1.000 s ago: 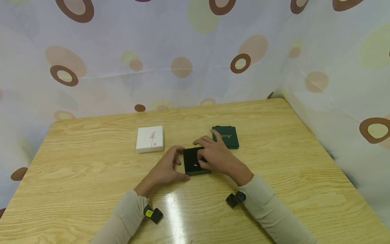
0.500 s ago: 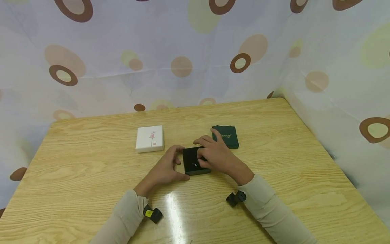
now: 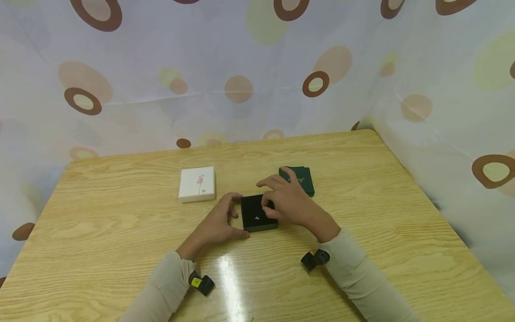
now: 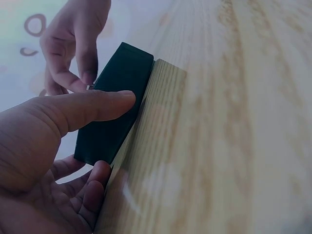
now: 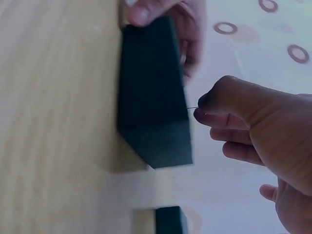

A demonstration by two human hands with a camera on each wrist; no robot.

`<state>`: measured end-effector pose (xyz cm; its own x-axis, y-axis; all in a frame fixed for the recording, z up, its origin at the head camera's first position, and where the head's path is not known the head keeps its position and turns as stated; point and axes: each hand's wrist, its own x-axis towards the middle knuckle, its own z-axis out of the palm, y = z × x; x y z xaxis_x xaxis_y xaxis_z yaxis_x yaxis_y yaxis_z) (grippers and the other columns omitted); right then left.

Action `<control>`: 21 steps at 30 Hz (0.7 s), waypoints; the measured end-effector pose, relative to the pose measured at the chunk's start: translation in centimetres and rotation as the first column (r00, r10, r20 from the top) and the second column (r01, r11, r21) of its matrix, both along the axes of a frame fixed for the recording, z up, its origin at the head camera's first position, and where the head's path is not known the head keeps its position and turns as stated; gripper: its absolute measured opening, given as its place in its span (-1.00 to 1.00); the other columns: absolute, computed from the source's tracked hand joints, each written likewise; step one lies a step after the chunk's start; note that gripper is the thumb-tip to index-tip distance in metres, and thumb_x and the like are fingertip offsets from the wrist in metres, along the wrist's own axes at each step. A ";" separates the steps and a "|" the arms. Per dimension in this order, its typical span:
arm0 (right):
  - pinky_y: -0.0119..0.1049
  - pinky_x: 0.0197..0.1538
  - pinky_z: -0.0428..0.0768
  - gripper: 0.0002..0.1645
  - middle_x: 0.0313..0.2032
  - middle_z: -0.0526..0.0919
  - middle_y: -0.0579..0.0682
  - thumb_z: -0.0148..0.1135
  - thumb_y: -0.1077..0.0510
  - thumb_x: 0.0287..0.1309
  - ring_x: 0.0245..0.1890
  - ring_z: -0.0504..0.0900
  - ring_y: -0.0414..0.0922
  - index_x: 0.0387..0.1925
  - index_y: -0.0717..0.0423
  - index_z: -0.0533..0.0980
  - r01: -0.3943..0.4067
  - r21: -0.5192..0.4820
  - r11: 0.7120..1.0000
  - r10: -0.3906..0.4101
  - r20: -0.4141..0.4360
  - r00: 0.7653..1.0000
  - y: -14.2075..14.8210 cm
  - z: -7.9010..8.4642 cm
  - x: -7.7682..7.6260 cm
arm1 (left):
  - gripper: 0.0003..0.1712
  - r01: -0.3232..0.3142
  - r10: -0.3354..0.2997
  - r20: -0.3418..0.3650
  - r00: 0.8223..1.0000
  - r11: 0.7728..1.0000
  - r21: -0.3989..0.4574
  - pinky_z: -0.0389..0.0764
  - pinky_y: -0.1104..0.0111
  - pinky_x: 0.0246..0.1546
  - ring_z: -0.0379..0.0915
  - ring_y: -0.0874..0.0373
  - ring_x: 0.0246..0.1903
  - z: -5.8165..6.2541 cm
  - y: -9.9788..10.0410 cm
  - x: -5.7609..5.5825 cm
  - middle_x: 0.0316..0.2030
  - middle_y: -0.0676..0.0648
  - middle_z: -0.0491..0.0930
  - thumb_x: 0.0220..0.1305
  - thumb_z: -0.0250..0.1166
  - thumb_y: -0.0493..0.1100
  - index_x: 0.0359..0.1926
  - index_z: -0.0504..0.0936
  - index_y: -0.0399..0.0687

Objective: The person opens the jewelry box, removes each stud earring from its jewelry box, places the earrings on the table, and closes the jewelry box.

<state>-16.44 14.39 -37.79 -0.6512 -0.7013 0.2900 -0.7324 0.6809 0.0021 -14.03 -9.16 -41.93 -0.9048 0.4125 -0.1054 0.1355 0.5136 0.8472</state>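
Observation:
A small dark green jewelry box [image 3: 254, 210] with a black lining lies open on the table. One star-shaped silver earring [image 3: 257, 218] shows on the lining. My left hand [image 3: 220, 222] grips the box from its left side, the thumb along the near wall and the fingers at the far corner. Above the right half of the box, my right hand [image 3: 290, 201] pinches a tiny earring between thumb and index finger. Only its thin pin [image 5: 192, 107] is visible in the right wrist view, reaching toward the lining; the fingertips cover the rest.
The green box lid [image 3: 306, 180] with gold lettering lies behind the right hand, partly covered by its fingers. A white box [image 3: 197, 184] with a pink flower stands at the back left of the wooden table [image 3: 120, 223]. A patterned curtain [image 3: 161, 58] hangs behind.
My right hand has shifted slightly up and to the right, its fingertips rising a little from the lining. The left hand and the box have stayed in place.

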 end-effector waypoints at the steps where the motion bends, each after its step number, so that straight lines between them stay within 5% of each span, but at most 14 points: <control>1: 0.32 0.41 0.17 -0.90 0.16 0.61 -0.06 0.38 0.03 0.17 0.20 0.53 -0.05 -0.46 -0.16 0.68 0.006 -0.011 1.000 -0.006 -0.003 1.000 0.2 0.2 0.0 | 0.10 -0.003 0.003 -0.001 1.000 1.000 0.000 0.44 0.35 -0.16 0.36 0.08 -0.06 0.0 0.0 0.0 0.25 -0.10 0.34 -0.11 0.64 -0.15 0.42 0.21 -0.05; 10: 0.36 0.40 0.12 -0.89 0.14 0.62 -0.02 0.38 0.10 0.16 0.18 0.54 0.02 -0.48 -0.14 0.66 0.052 -0.097 0.994 -0.051 0.007 0.999 2.6 1.0 -0.2 | 0.10 -0.009 0.009 0.012 1.000 1.000 0.023 0.42 0.37 -0.19 0.34 0.09 -0.08 -0.3 0.2 0.2 0.22 -0.09 0.35 -0.13 0.65 -0.18 0.41 0.22 -0.03; 21: 0.38 0.40 0.05 -0.93 0.17 0.61 0.03 0.42 0.10 0.12 0.20 0.52 0.05 -0.46 -0.13 0.70 0.140 -0.067 0.988 -0.136 0.065 0.989 5.2 0.9 -0.9 | 0.10 -0.025 0.025 0.014 1.000 1.000 0.013 0.43 0.34 -0.16 0.34 0.10 -0.07 -0.2 0.3 0.2 0.24 -0.07 0.34 -0.12 0.65 -0.20 0.42 0.22 -0.02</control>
